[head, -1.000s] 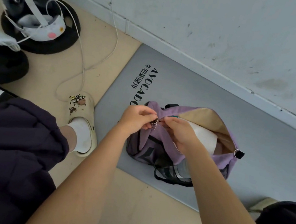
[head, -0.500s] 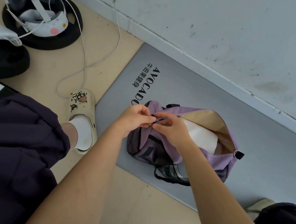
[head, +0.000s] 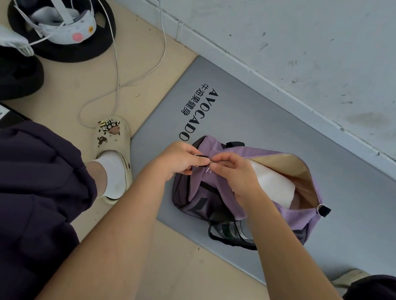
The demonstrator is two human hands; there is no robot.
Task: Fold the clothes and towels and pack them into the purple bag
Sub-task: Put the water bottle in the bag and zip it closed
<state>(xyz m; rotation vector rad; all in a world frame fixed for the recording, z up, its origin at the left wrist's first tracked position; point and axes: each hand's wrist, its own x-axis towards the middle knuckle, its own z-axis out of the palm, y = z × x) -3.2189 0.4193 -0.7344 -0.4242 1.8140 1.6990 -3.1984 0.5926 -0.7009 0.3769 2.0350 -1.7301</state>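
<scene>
While the purple bag (head: 292, 215) lies on the grey mat (head: 285, 127) right under the hands, both of them meet at its near-left end. The left hand (head: 180, 160) pinches a small metal ring (head: 200, 155) on the bag's fabric, fingers curled tight. The right hand (head: 232, 173) touches it fingertip to fingertip, pinching the zip pull (head: 211, 163) beside that ring. To the right of the hands the bag's mouth gapes open, tan lining showing, with a folded white towel (head: 274, 184) packed inside. Black carry straps (head: 228, 231) trail out under the right wrist. Left of the hands a cream clog (head: 114, 137) stands on the floor, and further left a headset (head: 52, 2) sits on black weight plates.
</scene>
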